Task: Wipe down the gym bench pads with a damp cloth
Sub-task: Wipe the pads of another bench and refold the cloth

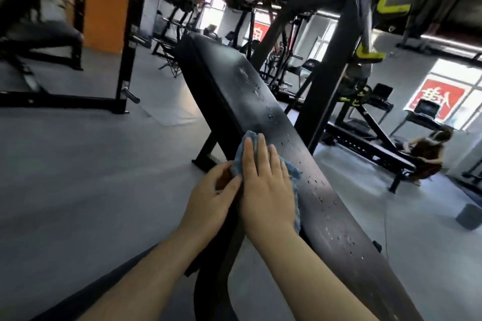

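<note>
Right hand (266, 187) pressing flat, fingers straight, on cloth (292, 172) atop pad (229, 81) (droplets toward 5 o'clock), left hand (211, 198) pinching cloth's edge at 9 o'clock.

Head camera looks down, close over the bench pad (260, 101).

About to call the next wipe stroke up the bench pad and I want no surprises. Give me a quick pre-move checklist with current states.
1. Cloth under the wiping hand: ok. The right hand lies flat on the blue cloth, fingers straight.
2. Cloth on the pad: ok. It rests on the bench pad, toward its left edge.
3. Left hand clear of the stroke: ok. It grips the pad's left edge beside the cloth.
4. Path ahead: ok. Only water droplets lie on the pad.
5. Pad wet enough: ok. Droplets run along it.
6. Cloth dampness: cannot tell.
</note>
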### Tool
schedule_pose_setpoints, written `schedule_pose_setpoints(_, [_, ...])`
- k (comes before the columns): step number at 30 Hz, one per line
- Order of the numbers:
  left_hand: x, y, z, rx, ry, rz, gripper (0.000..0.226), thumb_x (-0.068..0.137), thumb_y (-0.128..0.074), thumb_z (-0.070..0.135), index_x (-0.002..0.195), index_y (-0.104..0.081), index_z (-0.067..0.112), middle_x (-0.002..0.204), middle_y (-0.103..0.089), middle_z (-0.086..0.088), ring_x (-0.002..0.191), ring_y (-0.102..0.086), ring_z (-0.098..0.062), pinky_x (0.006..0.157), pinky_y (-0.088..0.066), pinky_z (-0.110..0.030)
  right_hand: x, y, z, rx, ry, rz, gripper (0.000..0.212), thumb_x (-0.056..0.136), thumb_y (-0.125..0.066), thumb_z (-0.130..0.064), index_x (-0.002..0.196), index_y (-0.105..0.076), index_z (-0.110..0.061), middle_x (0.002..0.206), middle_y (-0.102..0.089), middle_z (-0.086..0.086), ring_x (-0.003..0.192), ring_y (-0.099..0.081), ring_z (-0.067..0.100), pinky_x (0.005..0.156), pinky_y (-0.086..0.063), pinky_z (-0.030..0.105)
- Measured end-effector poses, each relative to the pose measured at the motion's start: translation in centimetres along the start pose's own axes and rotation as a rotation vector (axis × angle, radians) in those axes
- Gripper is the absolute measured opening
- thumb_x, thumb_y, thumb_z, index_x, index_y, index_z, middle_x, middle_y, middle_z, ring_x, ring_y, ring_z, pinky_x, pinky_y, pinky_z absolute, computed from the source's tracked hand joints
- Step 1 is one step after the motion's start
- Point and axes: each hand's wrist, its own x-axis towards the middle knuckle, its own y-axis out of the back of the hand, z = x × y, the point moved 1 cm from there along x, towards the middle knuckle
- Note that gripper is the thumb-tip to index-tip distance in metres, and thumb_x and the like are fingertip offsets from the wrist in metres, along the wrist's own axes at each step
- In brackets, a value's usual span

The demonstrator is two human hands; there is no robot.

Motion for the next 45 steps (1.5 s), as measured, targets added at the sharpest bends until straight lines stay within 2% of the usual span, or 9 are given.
schedule_pose_setpoints(6, [2.3, 2.1, 0.1, -0.2, 0.122, 0.158, 0.007, 0.089, -0.058, 0.008, 0.084, -0.063, 0.007, 0.074, -0.062, -0.007, 0.069, -0.06, -0.01, 0.063, -0.048, -0.019, 3.1, 2.5, 0.7, 0.208, 0.24, -0.254, 0.08, 0.09, -0.051, -0.051, 0.151, -0.004, -0.032, 0.158, 0.011, -0.011, 0.145, 0.008, 0.012, 0.114, -0.002, 0.028])
schedule_pose_setpoints(14, [2.9, 3.9, -0.2, 0.275, -0.09, 0.376, 0.007, 0.08, -0.069, 0.018, 0.073, -0.067, 0.019, 0.085, -0.061, 0.002, 0.074, -0.054, -0.001, 0.059, -0.037, -0.009, 2.7, 2.3, 2.6, 0.223, 0.214, 0.037, 0.048, 0.08, -0.057, -0.028, 0.128, -0.054, -0.029, 0.131, -0.055, 0.004, 0.11, -0.054, 0.028, 0.086, -0.045, 0.036])
schedule_pose_setpoints(18, [3.7, 3.9, -0.4, 0.126, -0.015, 0.424, 0.025, 0.086, -0.063, 0.01, 0.07, -0.058, 0.028, 0.08, -0.065, 0.003, 0.075, -0.063, -0.016, 0.069, -0.054, -0.034, 3.2, 2.2, 2.3, 0.159, 0.309, 0.049, 0.048, 0.074, -0.062, -0.026, 0.122, -0.058, -0.024, 0.124, -0.055, 0.005, 0.099, -0.057, 0.027, 0.076, -0.045, 0.029])
schedule_pose_setpoints(23, [4.3, 2.5, -0.6, -0.119, -0.014, 0.455, 0.03, 0.086, -0.06, -0.001, 0.086, -0.043, 0.023, 0.092, -0.056, 0.003, 0.081, -0.061, 0.003, 0.065, -0.047, -0.009, 5.0, 2.4, 1.7, 0.14, 0.36, 0.063, 0.038, 0.076, -0.066, -0.024, 0.113, -0.065, -0.015, 0.115, -0.058, 0.009, 0.089, -0.061, 0.027, 0.062, -0.051, 0.027])
schedule_pose_setpoints(26, [3.9, 0.3, -1.1, -0.086, -0.101, 0.366, 0.024, 0.089, -0.058, 0.009, 0.106, -0.051, 0.025, 0.136, -0.036, -0.004, 0.124, -0.044, -0.009, 0.101, -0.036, -0.017, 6.1, 2.6, 1.1, 0.168, 0.392, 0.061, 0.034, 0.082, -0.053, -0.028, 0.109, -0.068, -0.012, 0.114, -0.059, 0.007, 0.088, -0.063, 0.027, 0.058, -0.054, 0.03])
schedule_pose_setpoints(30, [3.4, -1.5, -0.6, -0.028, -0.069, 0.348, 0.049, 0.091, -0.042, 0.039, 0.137, -0.025, 0.033, 0.15, -0.01, -0.004, 0.135, -0.021, -0.005, 0.114, -0.015, -0.016, 7.2, 3.0, 1.0, 0.184, 0.393, 0.073, 0.032, 0.082, -0.056, -0.024, 0.11, -0.068, -0.015, 0.116, -0.059, 0.003, 0.091, -0.062, 0.026, 0.052, -0.054, 0.034])
schedule_pose_setpoints(34, [4.7, -2.5, -0.1, -0.178, 0.057, 0.199, 0.056, 0.1, -0.035, 0.034, 0.143, 0.001, 0.037, 0.13, -0.043, 0.005, 0.119, -0.048, -0.011, 0.085, -0.034, -0.009, 8.2, 3.4, 0.9, 0.19, 0.421, 0.056, 0.033, 0.086, -0.047, -0.028, 0.109, -0.067, -0.015, 0.113, -0.06, 0.003, 0.091, -0.062, 0.027, 0.055, -0.056, 0.037])
schedule_pose_setpoints(40, [7.2, -2.6, 0.9, -0.185, 0.03, 0.352, 0.06, 0.1, -0.035, 0.014, 0.147, 0.0, 0.022, 0.142, -0.03, -0.013, 0.11, -0.039, -0.007, 0.077, -0.029, 0.002, 11.0, 3.4, -0.4, 0.199, 0.451, 0.046, 0.024, 0.072, -0.059, -0.013, 0.092, -0.072, -0.011, 0.1, -0.064, 0.007, 0.083, -0.066, 0.027, 0.068, -0.053, 0.026])
schedule_pose_setpoints(45, [11.6, 0.4, 1.6, -0.131, -0.022, 0.42, 0.052, 0.099, -0.035, 0.011, 0.147, -0.017, 0.008, 0.137, -0.036, -0.025, 0.119, -0.045, -0.033, 0.09, -0.038, -0.025, 14.3, 2.8, -2.4, 0.31, 0.414, 0.025, 0.029, 0.081, -0.053, -0.013, 0.101, -0.071, -0.005, 0.107, -0.06, 0.011, 0.091, -0.061, 0.03, 0.08, -0.049, 0.028])
